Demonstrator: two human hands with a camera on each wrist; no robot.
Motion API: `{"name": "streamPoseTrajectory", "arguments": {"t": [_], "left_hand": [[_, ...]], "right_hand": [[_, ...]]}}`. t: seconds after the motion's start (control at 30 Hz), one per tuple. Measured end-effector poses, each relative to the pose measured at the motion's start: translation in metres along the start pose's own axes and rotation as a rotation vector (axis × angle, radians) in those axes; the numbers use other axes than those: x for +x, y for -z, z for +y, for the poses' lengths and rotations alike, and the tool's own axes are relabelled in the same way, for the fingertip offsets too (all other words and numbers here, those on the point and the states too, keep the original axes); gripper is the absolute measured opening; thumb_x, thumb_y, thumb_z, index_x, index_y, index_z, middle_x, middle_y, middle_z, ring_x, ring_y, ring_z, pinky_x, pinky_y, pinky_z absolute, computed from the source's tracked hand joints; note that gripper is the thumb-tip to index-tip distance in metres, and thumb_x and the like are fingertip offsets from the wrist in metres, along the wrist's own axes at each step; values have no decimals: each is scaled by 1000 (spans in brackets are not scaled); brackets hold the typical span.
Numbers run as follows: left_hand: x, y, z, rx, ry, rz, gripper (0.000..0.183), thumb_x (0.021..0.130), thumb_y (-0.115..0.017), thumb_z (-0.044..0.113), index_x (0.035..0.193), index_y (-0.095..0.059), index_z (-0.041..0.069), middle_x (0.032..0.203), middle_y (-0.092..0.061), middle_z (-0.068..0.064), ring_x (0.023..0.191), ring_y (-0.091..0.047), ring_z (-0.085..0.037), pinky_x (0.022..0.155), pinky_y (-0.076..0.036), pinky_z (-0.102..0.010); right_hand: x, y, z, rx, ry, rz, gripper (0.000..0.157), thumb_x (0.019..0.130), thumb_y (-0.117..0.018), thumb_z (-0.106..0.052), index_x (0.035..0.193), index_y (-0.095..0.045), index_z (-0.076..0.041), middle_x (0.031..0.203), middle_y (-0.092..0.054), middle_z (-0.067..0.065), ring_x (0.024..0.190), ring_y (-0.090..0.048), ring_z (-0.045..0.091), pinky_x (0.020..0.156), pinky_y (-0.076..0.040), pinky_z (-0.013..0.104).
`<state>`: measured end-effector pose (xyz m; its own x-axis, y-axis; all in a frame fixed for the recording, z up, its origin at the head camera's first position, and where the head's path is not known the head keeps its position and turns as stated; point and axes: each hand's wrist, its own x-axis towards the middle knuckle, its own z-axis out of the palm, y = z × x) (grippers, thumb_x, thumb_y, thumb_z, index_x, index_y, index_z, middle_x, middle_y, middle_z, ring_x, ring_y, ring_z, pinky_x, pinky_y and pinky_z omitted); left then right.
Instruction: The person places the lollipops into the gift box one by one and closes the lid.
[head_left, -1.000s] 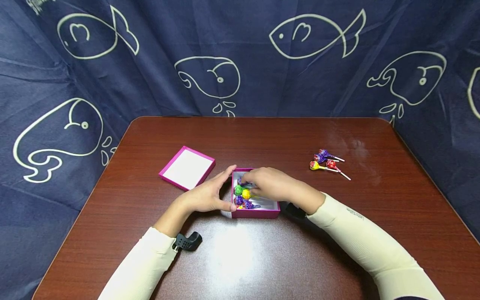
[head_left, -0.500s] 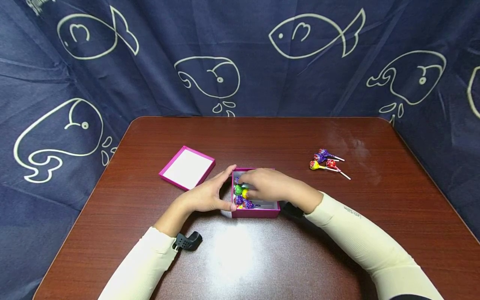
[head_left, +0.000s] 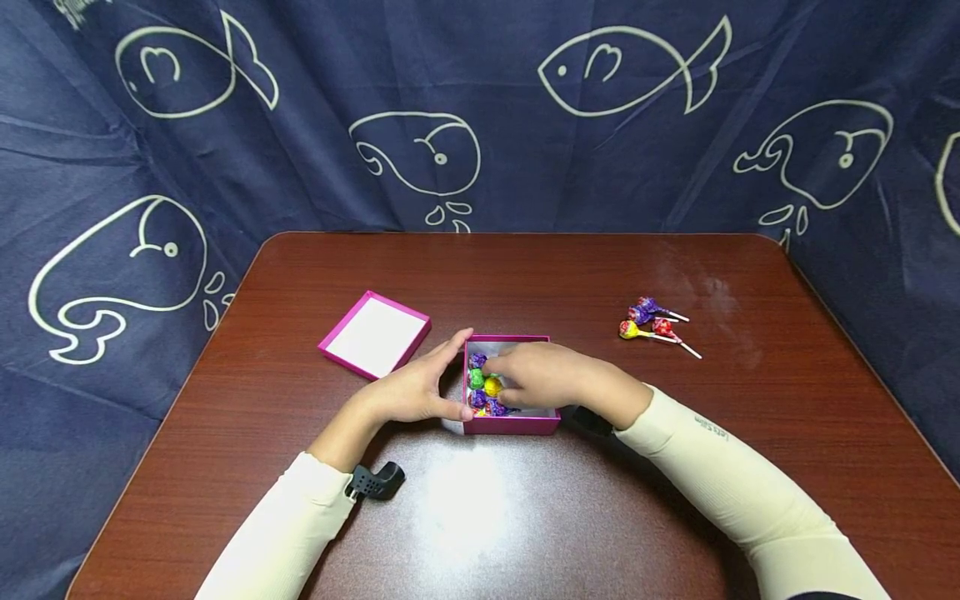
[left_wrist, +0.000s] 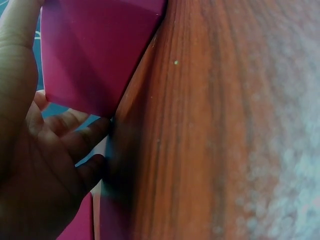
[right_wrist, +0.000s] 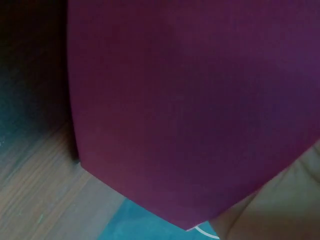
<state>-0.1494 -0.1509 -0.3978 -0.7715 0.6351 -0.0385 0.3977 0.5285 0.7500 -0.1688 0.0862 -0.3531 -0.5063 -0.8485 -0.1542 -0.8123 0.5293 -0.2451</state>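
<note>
A pink box (head_left: 512,426) sits mid-table, holding several wrapped lollipops at its left end: a purple lollipop (head_left: 477,361), a green lollipop (head_left: 477,379), a yellow lollipop (head_left: 492,387) and more purple ones (head_left: 495,407). My left hand (head_left: 416,387) holds the box's left side, thumb at the near corner and index finger at the far corner. In the left wrist view its other fingers (left_wrist: 82,142) lie near the box's lower edge. My right hand (head_left: 551,375) reaches into the box from the right, thumb and index finger apart beside the yellow lollipop. Lollipop sticks are hidden under it.
A pink lid (head_left: 378,337), white inside, lies left of the box. At the right of the brown table (head_left: 600,517) lie a yellow lollipop (head_left: 630,331), a red lollipop (head_left: 664,328) and purple ones (head_left: 645,308). A blue curtain (head_left: 510,167) hangs behind.
My right hand shifted slightly left inside the box, then back right, its fingers moving off the purple lollipop at the far left, which now shows more fully. My left hand stayed put.
</note>
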Motion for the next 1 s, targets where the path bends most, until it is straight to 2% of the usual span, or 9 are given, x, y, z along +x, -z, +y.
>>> {"name": "streamPoseTrajectory", "arguments": {"t": [0.33, 0.47, 0.7, 1.0], "left_hand": [[0, 0, 0, -10, 15, -11, 117, 78, -85, 39, 160, -7, 12, 163, -17, -15, 147, -20, -26, 118, -20, -46], [0, 0, 0, -7, 16, -7, 117, 78, -85, 39, 160, -7, 12, 163, -18, -14, 147, -21, -25, 118, -20, -45], [0, 0, 0, -4, 8, -2, 116, 78, -85, 38, 160, -8, 11, 163, -17, -14, 147, -20, -25, 118, -19, -45], [0, -2, -1, -12, 1, 2, 115, 78, -85, 36, 160, -9, 10, 162, -19, -14, 146, -22, -25, 118, -20, -45]], "right_hand": [[0, -3, 1, -5, 30, -2, 19, 89, -72, -24, 101, -63, -12, 75, -49, -6, 74, -47, 11, 68, -44, 32], [0, -3, 2, -17, 38, 33, 15, 87, -71, -17, 99, -65, -11, 75, -50, -6, 72, -47, 11, 66, -45, 31], [-1, -4, 3, -24, 45, 89, 15, 87, -70, -9, 102, -70, -10, 83, -61, -3, 72, -50, 11, 68, -49, 29], [-2, -7, 4, -16, 105, 124, 11, 86, -70, -6, 96, -69, -10, 76, -54, -6, 71, -47, 10, 64, -45, 25]]}}
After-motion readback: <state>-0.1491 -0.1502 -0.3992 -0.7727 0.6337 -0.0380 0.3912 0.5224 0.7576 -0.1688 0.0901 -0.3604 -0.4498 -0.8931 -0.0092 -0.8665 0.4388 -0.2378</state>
